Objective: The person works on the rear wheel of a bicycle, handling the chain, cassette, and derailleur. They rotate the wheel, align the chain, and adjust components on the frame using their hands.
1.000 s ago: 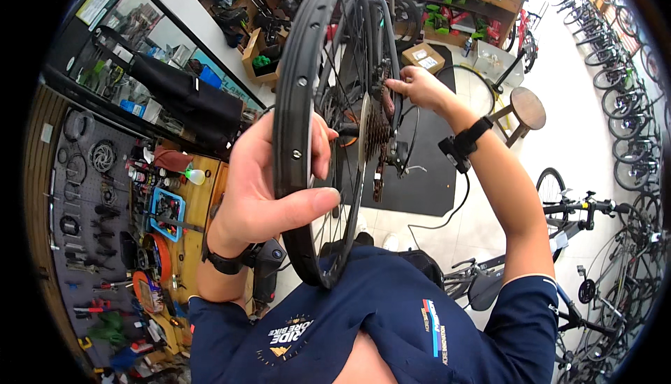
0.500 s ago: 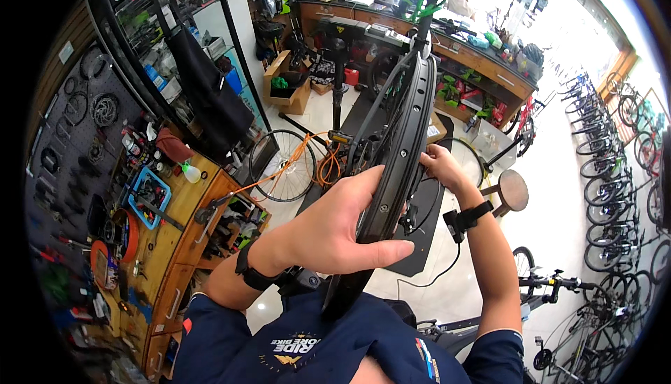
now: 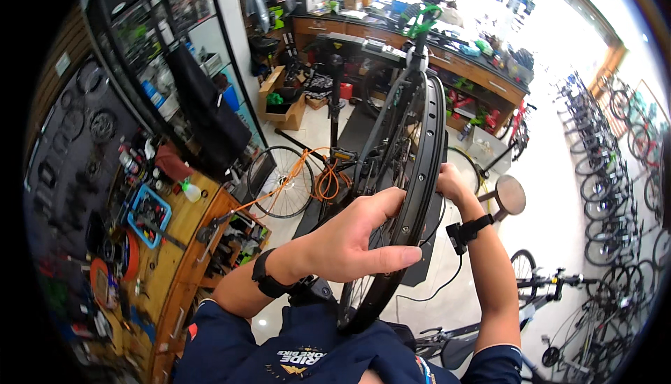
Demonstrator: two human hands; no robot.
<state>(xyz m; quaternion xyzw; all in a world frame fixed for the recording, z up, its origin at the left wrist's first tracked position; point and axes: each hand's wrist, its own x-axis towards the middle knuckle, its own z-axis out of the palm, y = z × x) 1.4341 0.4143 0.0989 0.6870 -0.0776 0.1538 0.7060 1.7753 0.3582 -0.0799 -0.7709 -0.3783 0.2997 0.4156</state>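
Observation:
A bicycle wheel [image 3: 418, 188] with a dark rim and no tyre stands upright in front of me, its lower end against my shirt. My left hand [image 3: 353, 240] is closed on the rim, thumb across its outer face and the other fingers on the spoke side. On the wheel's right side is my right hand [image 3: 456, 180]; its fingertips go behind the rim, so what they touch is hidden. Beyond the wheel rises a dark bicycle frame [image 3: 391, 118], with a green loop [image 3: 424, 20] near its top. A camera on a strap [image 3: 461, 236] sits on my right wrist.
A wooden workbench [image 3: 183, 233] with a blue tray [image 3: 149, 215] and tools is at left. An orange hose [image 3: 300, 162] crosses before a loose wheel [image 3: 269, 198]. A round stool [image 3: 509, 195] stands right, near another bicycle [image 3: 482, 328]. Rows of bicycles [image 3: 594, 181] line the far right.
The wheel has shifted slightly right in view, and my left hand has moved with it. My right hand's fingers, visible before beside the rim, are now mostly hidden behind it.

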